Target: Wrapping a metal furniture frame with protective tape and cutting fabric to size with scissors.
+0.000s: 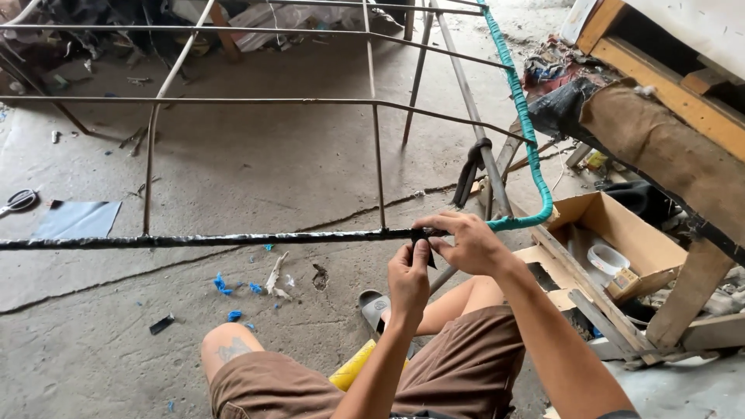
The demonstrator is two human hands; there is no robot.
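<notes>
Wrapping black tape along a metal frame bar

Left hand (409,278) and right hand (466,242) both have fingers clamped on the black tape strip (424,240) at the frame bar (233,240), where black wrapping ends before the teal-wrapped section (528,132); next, likely another taut turn round the bar.
</notes>
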